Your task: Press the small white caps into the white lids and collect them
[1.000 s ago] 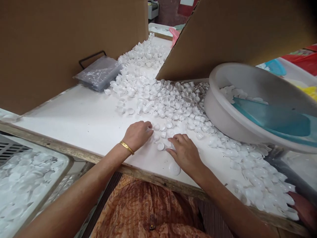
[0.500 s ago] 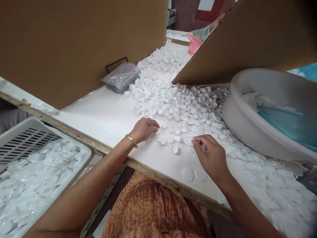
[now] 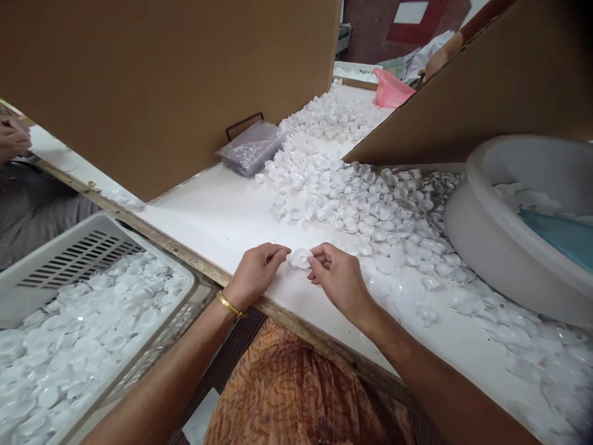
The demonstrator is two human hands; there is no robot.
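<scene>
A small white saucer point(image 3: 301, 258) is tilted just above the white tabletop, with my right hand point(image 3: 340, 278) pinching its right edge between thumb and fingers. My left hand point(image 3: 259, 272), with a gold bangle at the wrist, is at the saucer's left edge. Its thumb and fingers are pressed together, and what they hold, if anything, is hidden. Beyond both hands spreads a heap of small white cups point(image 3: 352, 204). More flat white saucers point(image 3: 384, 284) lie to the right of my right hand.
At left below the table edge is a white basket point(image 3: 183, 296) full of white pieces. A large grey tub point(image 3: 477, 247) stands at right. Brown cardboard panels point(image 3: 162, 93) rise behind, near a clear plastic packet point(image 3: 252, 148) and a pink scoop-like container point(image 3: 391, 89). Another person's hand point(image 3: 13, 139) shows far left.
My right hand has moved left with the saucer, and my left hand has come back toward me, so the two now meet. The view has shifted left.
</scene>
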